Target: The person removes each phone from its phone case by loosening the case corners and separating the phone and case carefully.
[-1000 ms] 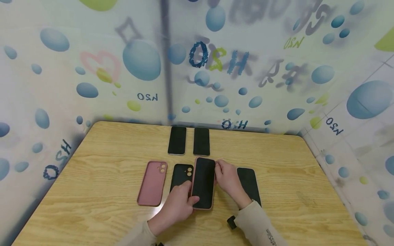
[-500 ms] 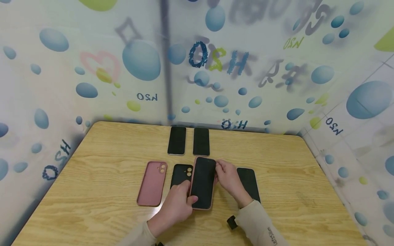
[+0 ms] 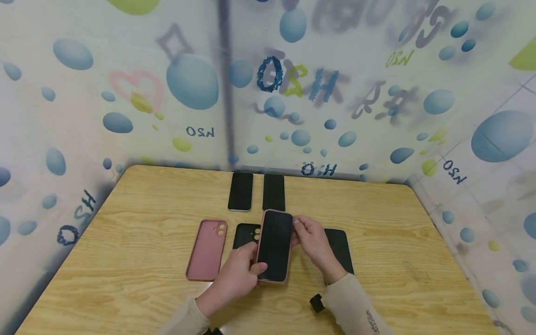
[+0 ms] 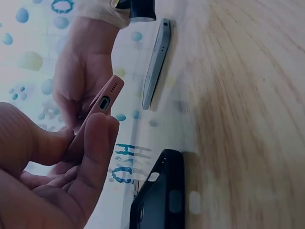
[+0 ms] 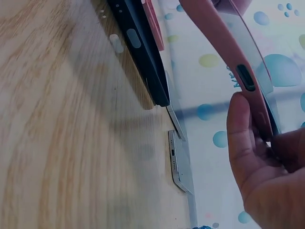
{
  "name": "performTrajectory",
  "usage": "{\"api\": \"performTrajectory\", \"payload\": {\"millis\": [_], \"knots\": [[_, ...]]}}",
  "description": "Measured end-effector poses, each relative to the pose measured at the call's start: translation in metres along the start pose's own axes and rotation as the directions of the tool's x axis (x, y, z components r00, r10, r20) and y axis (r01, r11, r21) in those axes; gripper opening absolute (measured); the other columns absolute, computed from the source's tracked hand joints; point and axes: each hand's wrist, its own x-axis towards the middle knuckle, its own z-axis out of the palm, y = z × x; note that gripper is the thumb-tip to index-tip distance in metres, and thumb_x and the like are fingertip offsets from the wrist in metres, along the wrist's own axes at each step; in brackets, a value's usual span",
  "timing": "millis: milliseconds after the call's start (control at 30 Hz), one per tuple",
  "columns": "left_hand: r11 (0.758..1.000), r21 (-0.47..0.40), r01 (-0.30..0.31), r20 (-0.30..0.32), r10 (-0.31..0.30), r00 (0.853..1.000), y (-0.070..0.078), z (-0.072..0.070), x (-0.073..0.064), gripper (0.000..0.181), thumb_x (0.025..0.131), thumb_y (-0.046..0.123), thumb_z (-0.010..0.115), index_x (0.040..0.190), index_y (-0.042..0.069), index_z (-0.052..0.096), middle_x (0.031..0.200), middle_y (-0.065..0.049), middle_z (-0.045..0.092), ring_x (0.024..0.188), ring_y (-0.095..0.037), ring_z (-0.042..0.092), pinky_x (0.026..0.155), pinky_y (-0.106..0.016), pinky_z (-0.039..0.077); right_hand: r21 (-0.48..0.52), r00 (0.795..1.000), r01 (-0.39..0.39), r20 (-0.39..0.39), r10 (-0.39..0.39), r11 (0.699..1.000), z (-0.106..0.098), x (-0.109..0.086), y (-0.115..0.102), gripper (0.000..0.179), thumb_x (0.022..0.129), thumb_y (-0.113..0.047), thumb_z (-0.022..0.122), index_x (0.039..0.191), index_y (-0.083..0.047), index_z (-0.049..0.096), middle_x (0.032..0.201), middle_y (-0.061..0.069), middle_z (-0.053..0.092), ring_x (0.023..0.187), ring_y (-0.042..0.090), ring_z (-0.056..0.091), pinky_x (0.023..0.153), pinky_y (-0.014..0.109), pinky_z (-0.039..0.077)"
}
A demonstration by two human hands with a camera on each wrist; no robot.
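Observation:
Between both hands, a dark-screened phone point(image 3: 274, 246) sits in a pink phone case point(image 5: 217, 36), tilted above the table. My left hand point(image 3: 236, 272) grips its lower left side, the thumb over the screen edge. At the upper right corner, my right hand point(image 3: 315, 244) pinches the phone and case together. In the right wrist view, part of the screen's edge stands away from the case's side wall. A charging port opening point(image 4: 104, 102) shows at the case's lower end. Beneath, a black phone case point(image 3: 244, 235) lies partly hidden by the left hand and phone.
Another pink phone case point(image 3: 207, 251) lies at left on the wooden table point(image 3: 138, 242). Two phones, one at left point(image 3: 240, 191) and one at right point(image 3: 274, 190), lie near the back wall. A further phone point(image 3: 341, 251) is partly behind the right forearm.
Both hands have raised the cased phone slightly away from me and a little left, its top now overlapping the back right phone's lower edge. The grip looks the same.

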Motion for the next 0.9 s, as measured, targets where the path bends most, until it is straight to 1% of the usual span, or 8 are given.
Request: {"api": "performTrajectory", "payload": {"millis": [133, 267, 333, 433, 533, 633, 700, 900], "knots": [[0.999, -0.051, 0.015, 0.003, -0.015, 1.0, -0.003, -0.002, 0.002, 0.009, 0.097, 0.0, 0.069, 0.103, 0.0, 0.062, 0.077, -0.002, 0.064, 0.054, -0.014, 0.061, 0.052, -0.028, 0.052, 0.013, 0.997, 0.005, 0.083, -0.006, 1.0, -0.003, -0.002, 0.002, 0.03, 0.111, -0.007, 0.042, 0.117, 0.011, 0.066, 0.085, 0.011, 0.07, 0.072, 0.017, 0.068, 0.072, 0.04, 0.062], [0.994, -0.106, 0.039, 0.003, -0.039, 0.999, -0.005, -0.003, 0.004, 0.011, 0.098, -0.002, 0.066, 0.107, -0.002, 0.061, 0.083, -0.006, 0.066, 0.054, -0.016, 0.063, 0.05, -0.03, 0.054, 0.028, 0.979, 0.017, 0.201, -0.023, 0.999, -0.006, -0.006, 0.007, 0.033, 0.112, -0.008, 0.04, 0.118, 0.013, 0.064, 0.091, 0.015, 0.071, 0.076, 0.016, 0.069, 0.074, 0.038, 0.062], [0.992, -0.116, 0.046, -0.005, -0.047, 0.999, -0.006, -0.003, 0.005, 0.011, 0.098, -0.002, 0.066, 0.108, -0.002, 0.061, 0.085, -0.007, 0.067, 0.053, -0.017, 0.063, 0.049, -0.03, 0.054, 0.034, 0.97, 0.027, 0.242, -0.035, 0.999, -0.008, -0.008, 0.008, 0.033, 0.112, -0.007, 0.04, 0.12, 0.015, 0.062, 0.092, 0.017, 0.072, 0.077, 0.015, 0.069, 0.074, 0.035, 0.062], [0.99, -0.134, 0.053, -0.014, -0.056, 0.998, -0.006, -0.004, 0.006, 0.01, 0.098, -0.003, 0.065, 0.107, -0.003, 0.06, 0.086, -0.009, 0.068, 0.053, -0.017, 0.063, 0.049, -0.03, 0.056, 0.028, 0.96, 0.024, 0.278, -0.031, 0.999, -0.008, -0.01, 0.01, 0.032, 0.111, -0.006, 0.04, 0.124, 0.016, 0.061, 0.096, 0.02, 0.072, 0.078, 0.014, 0.07, 0.074, 0.032, 0.061], [0.987, -0.151, 0.058, -0.023, -0.062, 0.998, -0.006, -0.004, 0.006, 0.009, 0.098, -0.004, 0.064, 0.107, -0.003, 0.06, 0.086, -0.01, 0.068, 0.054, -0.017, 0.063, 0.05, -0.029, 0.056, -0.016, 0.955, 0.028, 0.297, -0.022, 0.999, -0.009, -0.013, 0.011, 0.032, 0.11, -0.005, 0.042, 0.128, 0.015, 0.06, 0.102, 0.022, 0.072, 0.083, 0.013, 0.07, 0.077, 0.029, 0.06], [0.983, -0.169, 0.064, -0.029, -0.07, 0.997, -0.005, -0.005, 0.007, 0.01, 0.099, -0.005, 0.063, 0.108, -0.004, 0.06, 0.086, -0.01, 0.069, 0.054, -0.017, 0.063, 0.05, -0.03, 0.057, -0.047, 0.942, 0.035, 0.336, -0.017, 0.998, -0.01, -0.016, 0.01, 0.033, 0.109, -0.005, 0.043, 0.131, 0.013, 0.06, 0.109, 0.023, 0.072, 0.087, 0.014, 0.07, 0.08, 0.032, 0.061], [0.982, -0.176, 0.071, -0.031, -0.078, 0.997, -0.004, -0.005, 0.007, 0.011, 0.099, -0.004, 0.063, 0.109, -0.004, 0.059, 0.085, -0.01, 0.069, 0.055, -0.017, 0.063, 0.05, -0.032, 0.057, -0.048, 0.929, 0.031, 0.369, -0.011, 0.998, -0.01, -0.018, 0.01, 0.032, 0.109, -0.005, 0.043, 0.13, 0.012, 0.06, 0.108, 0.023, 0.073, 0.087, 0.017, 0.072, 0.081, 0.037, 0.062], [0.98, -0.179, 0.083, -0.026, -0.089, 0.996, -0.004, -0.007, 0.008, 0.013, 0.099, -0.004, 0.062, 0.112, -0.005, 0.059, 0.085, -0.01, 0.068, 0.056, -0.018, 0.063, 0.052, -0.033, 0.058, 0.008, 0.889, 0.007, 0.457, -0.01, 1.0, -0.01, -0.022, 0.012, 0.03, 0.107, -0.004, 0.045, 0.126, 0.013, 0.06, 0.102, 0.023, 0.073, 0.084, 0.024, 0.072, 0.077, 0.047, 0.062]]}}
